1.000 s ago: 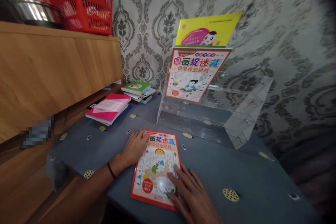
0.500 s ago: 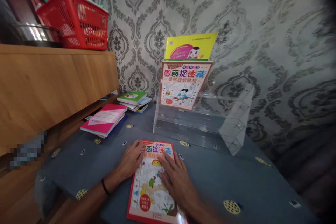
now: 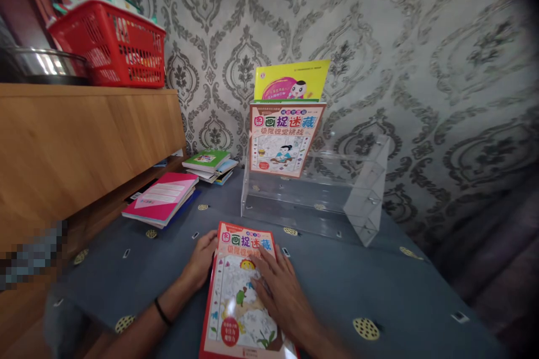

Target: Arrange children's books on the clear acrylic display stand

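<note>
A red-bordered picture book [image 3: 244, 291] with Chinese lettering lies face up in front of me on the cloth-covered table. My left hand [image 3: 202, 261] holds its upper left edge, with some fingertips hidden at the side of the book. Across the right half of the cover my right hand [image 3: 283, 289] rests flat, fingers stretched out. Beyond the book stands a clear acrylic rack [image 3: 364, 196] with stepped shelves. Its upper left carries a similar picture book [image 3: 280, 148], and behind that a yellow book [image 3: 290, 78] leans upright.
To the left lies a stack topped by a pink book [image 3: 162, 196], with a green book [image 3: 206, 160] on another pile behind it. A wooden cabinet [image 3: 84, 146] borders the table, bearing a red basket [image 3: 126, 47] and a metal bowl [image 3: 48, 61]. Patterned wallpaper rises behind.
My left hand has slid from the top of the cover to the book's left edge, uncovering the title. My right hand stays on the cover. The view has shifted slightly.
</note>
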A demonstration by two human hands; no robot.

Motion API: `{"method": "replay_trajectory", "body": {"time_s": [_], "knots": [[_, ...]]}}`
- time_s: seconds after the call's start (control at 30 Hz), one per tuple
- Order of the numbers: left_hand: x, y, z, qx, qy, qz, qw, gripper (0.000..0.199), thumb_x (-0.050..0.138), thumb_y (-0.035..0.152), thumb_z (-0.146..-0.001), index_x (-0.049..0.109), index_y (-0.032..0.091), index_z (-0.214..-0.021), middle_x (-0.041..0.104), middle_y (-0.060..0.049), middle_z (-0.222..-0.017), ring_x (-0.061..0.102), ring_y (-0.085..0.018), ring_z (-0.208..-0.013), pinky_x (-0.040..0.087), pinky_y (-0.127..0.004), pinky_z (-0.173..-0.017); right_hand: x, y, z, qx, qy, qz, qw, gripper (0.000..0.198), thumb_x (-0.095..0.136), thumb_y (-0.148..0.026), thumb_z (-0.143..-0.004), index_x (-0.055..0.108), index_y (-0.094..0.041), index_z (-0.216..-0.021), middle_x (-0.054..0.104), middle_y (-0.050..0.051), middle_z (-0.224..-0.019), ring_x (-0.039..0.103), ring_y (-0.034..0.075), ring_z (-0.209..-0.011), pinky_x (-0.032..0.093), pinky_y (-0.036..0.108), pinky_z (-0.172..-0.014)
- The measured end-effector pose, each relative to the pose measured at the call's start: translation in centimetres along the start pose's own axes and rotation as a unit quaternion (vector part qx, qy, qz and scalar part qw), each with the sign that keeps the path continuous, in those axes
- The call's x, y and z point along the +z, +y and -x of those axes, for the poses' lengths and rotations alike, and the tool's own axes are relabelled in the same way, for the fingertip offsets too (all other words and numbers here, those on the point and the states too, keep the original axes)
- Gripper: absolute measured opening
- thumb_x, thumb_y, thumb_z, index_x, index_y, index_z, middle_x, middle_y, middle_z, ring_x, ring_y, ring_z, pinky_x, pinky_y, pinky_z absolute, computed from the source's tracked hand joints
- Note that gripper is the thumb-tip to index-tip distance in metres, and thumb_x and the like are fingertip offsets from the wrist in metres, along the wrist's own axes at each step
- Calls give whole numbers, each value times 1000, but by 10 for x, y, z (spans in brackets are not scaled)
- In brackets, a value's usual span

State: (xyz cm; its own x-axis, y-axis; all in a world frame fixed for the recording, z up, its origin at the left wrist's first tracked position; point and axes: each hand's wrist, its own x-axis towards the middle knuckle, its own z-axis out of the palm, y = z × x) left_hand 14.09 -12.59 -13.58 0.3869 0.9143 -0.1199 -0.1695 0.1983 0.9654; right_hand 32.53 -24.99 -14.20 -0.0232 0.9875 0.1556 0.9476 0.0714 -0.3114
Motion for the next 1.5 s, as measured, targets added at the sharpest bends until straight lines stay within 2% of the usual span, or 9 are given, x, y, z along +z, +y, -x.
{"method": "replay_trajectory", "body": {"time_s": [0.2,0.37,0.47,0.57,0.7,0.8,1.07,1.37,1.5], "knots": [[11,5,5,-60,8,105,993,41,88,39,-51,65,17,-77,78,-5,-77,75,-28,-83,58,-36,-75,18,14,2,-4,48,-9,999,49,49,-43,-99,54,-27,-145,41,11,-157,33,38,-146,36,61,-115],[19,7,0,-66,10,163,984,37,89,32,-52,69,16,-78,78,-6,-75,75,-26,-72,59,-34,-68,33,30,4,34,118,-151,981,63,48,-49,-98,39,-23,-154,26,13,-164,28,32,-150,33,55,-119],[26,11,0,-60,46,187,979,38,90,30,-51,70,16,-79,77,-5,-73,75,-26,-72,58,-33,-66,35,33,2,80,154,-288,942,75,52,-57,-93,35,-19,-156,29,14,-164,27,31,-151,29,50,-122],[29,16,-1,-55,73,206,974,38,90,27,-50,69,16,-80,77,-4,-72,75,-26,-72,58,-32,-65,30,29,-2,118,179,-415,884,85,62,-65,-82,40,-21,-152,44,16,-156,40,36,-144,33,54,-119],[27,21,-5,-29,74,205,976,37,90,30,-52,69,16,-78,76,-4,-73,73,-23,-68,57,-30,-64,11,16,-5,106,106,-583,799,78,68,-70,-76,56,-20,-135,68,17,-129,65,38,-115,52,57,-98],[24,21,-8,-11,59,202,978,40,91,36,-51,67,16,-75,75,-3,-71,71,-20,-63,57,-30,-64,-3,8,-4,94,48,-657,746,71,71,-70,-74,64,-19,-124,75,15,-111,72,36,-101,57,53,-87],[27,16,-9,-7,79,195,978,41,90,42,-48,65,15,-67,72,-1,-63,64,-16,-54,53,-28,-58,-14,-1,-4,150,35,-737,658,57,80,-60,-71,70,-20,-110,78,11,-103,74,33,-96,57,48,-86],[32,23,-4,8,84,186,979,41,85,45,-59,70,14,-81,77,-6,-78,72,-21,-66,57,-31,-64,-21,-5,-2,128,8,-771,624,52,84,-54,-71,70,-20,-108,78,9,-108,74,28,-100,56,44,-92],[37,33,0,31,86,163,982,45,86,48,-59,70,15,-85,78,-7,-86,74,-23,-75,59,-33,-72,-18,-5,-3,145,16,-801,581,49,86,-46,-72,69,-19,-109,78,10,-107,75,29,-97,58,44,-88]]}}
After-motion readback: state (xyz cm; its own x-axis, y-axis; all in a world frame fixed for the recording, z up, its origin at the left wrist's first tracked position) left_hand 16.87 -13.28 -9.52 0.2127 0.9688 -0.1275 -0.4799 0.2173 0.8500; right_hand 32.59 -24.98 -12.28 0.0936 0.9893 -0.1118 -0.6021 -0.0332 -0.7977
